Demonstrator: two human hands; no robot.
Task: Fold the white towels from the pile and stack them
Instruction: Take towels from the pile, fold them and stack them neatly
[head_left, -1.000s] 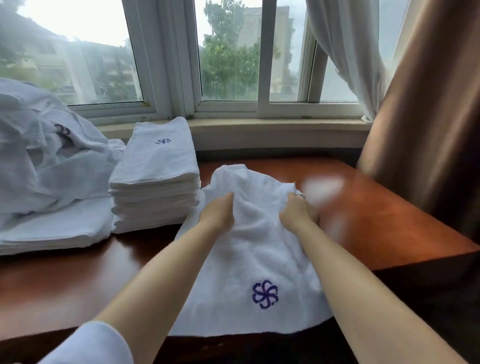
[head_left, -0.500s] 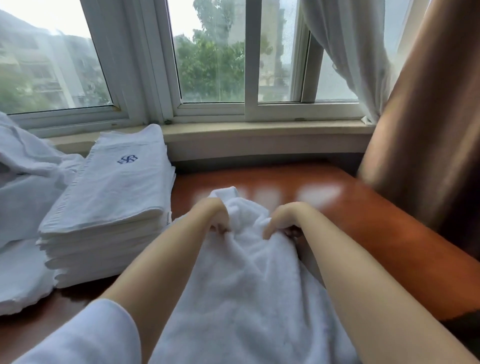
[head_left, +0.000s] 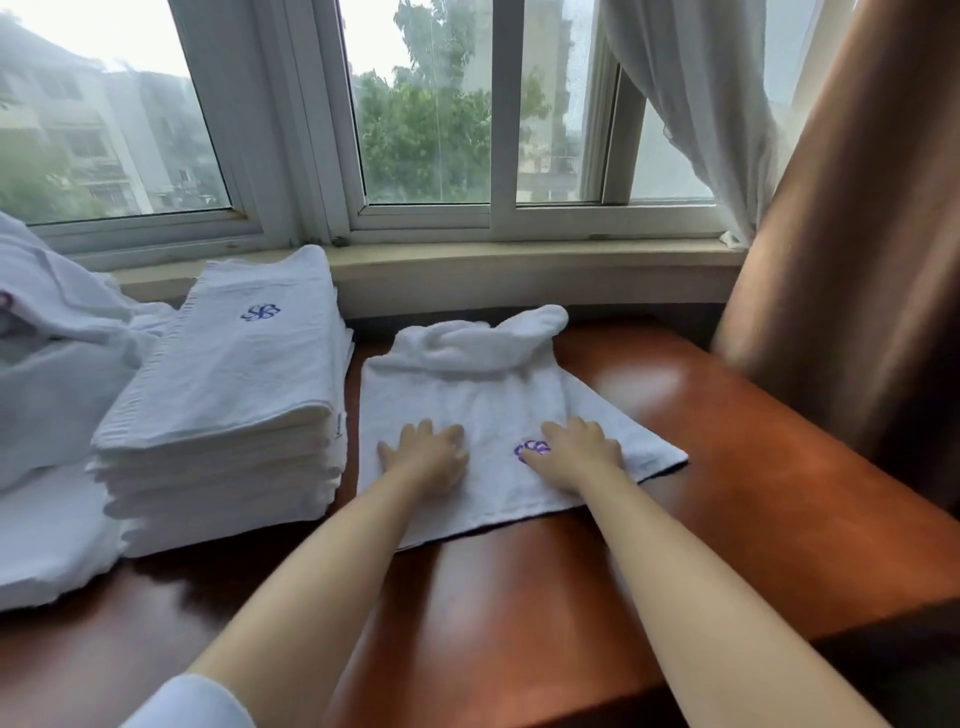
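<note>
A white towel (head_left: 483, 400) with a purple logo lies on the brown wooden table (head_left: 727, 493), its far end bunched up near the window sill. My left hand (head_left: 431, 457) rests flat on the towel's left part. My right hand (head_left: 579, 452) lies flat beside the logo, partly covering it. Left of the towel stands a stack of folded white towels (head_left: 234, 395) with a blue logo on top. A loose pile of white towels (head_left: 57, 338) sits at the far left.
A flat white towel (head_left: 47, 545) lies under the pile at the left edge. A window sill (head_left: 519, 260) runs along the back. A brown curtain (head_left: 857, 260) hangs at the right, with a sheer white curtain (head_left: 701, 104) behind it.
Both hands let go of the towel's bunched end and now lie flat on it. The towel, earlier hanging toward me, now lies folded further back on the table.
</note>
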